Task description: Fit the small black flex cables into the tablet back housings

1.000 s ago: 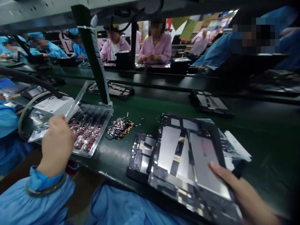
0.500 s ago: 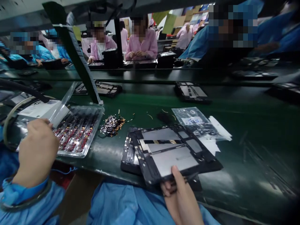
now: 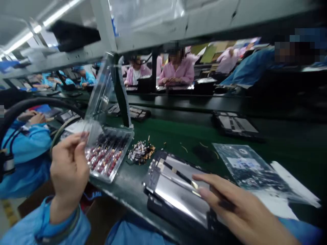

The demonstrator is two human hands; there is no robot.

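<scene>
**Clear plastic lid pinched up, panel under the other hand**

Clear plastic lid was pinched between the left hand fingers, hinged up over the parts tray just past the fingertips. Right hand lay flat, fingers spread, pressing the silvery tablet back panel at the near edge of the green surface. Risks, as judged: the lid could slip and snap down, jolting the small parts; the panel overhung the edge and could slide off. Loose connectors lay between both hands.
</scene>
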